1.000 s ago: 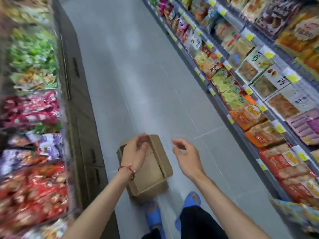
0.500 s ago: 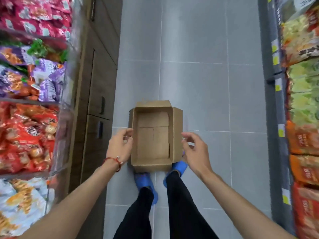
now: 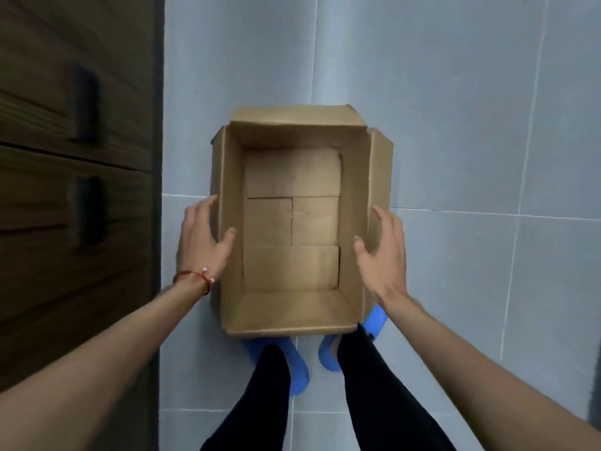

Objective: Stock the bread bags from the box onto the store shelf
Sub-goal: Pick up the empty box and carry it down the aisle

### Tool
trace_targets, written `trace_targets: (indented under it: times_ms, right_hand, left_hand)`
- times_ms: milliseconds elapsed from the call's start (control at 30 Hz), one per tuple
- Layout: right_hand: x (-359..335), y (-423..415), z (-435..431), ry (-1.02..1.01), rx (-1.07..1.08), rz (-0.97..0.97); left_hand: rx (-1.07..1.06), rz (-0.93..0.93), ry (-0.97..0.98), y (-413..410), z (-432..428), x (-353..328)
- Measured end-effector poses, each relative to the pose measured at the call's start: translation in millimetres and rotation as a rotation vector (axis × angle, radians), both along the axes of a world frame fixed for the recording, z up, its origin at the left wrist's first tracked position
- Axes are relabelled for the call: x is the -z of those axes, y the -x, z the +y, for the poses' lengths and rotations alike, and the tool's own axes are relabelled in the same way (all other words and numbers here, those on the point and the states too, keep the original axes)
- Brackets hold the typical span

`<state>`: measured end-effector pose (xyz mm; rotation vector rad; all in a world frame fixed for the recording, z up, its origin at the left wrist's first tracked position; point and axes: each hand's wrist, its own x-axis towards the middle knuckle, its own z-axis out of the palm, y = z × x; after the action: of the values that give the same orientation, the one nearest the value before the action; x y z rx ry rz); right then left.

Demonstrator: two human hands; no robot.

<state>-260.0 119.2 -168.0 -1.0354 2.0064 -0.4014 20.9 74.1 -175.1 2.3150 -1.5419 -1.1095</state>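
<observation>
Downward view of the aisle floor (image 3: 455,125) with the cardboard box (image 3: 292,268) standing open on the tiles, its left wall near the base edge of the wooden cabinet (image 3: 74,157) and its near end over the toes of the blue shoes (image 3: 297,369). A second ago the view runs along the stocked shelves, and half a second ago both hands sit loosely curled at the box's near corners. Now the shelves are out of frame, the box fills more of the view, and the hands lie further along its long walls. The left hand (image 3: 201,236), which wears a red cord bracelet (image 3: 195,276), flanks the left wall with its fingers extended outside and its thumb at the rim. The right hand (image 3: 383,252) mirrors it on the right wall. Neither hand is closed round anything, and firm contact with the cardboard cannot be confirmed through the blur. The box interior shows only its folded bottom flaps. No bread bags are in view, in the box or in either hand. This suggests that the box is emptied and that the person is bending to take it up by its sides.
</observation>
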Motion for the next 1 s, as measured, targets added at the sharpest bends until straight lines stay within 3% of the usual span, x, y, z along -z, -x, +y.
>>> trace_targets:
  times_ms: [233, 467, 700, 1000]
  right_hand:
    - [74, -6, 0, 0.086, -0.005, 0.065]
    - [59, 1, -6, 0.037, -0.012, -0.014]
    - [-55, 25, -24, 0.02, -0.053, -0.05]
    - [-262, 82, -51, 0.084, -0.043, -0.061]
  left_hand:
    - [-0.025, 0.051, 0.117, 9, -3, 68]
    - [0.048, 0.083, 0.082, 13, -7, 52]
    - [0.111, 0.031, 0.056, 38, -36, -54]
    - [0.188, 0.018, 0.173, 104, -69, -270]
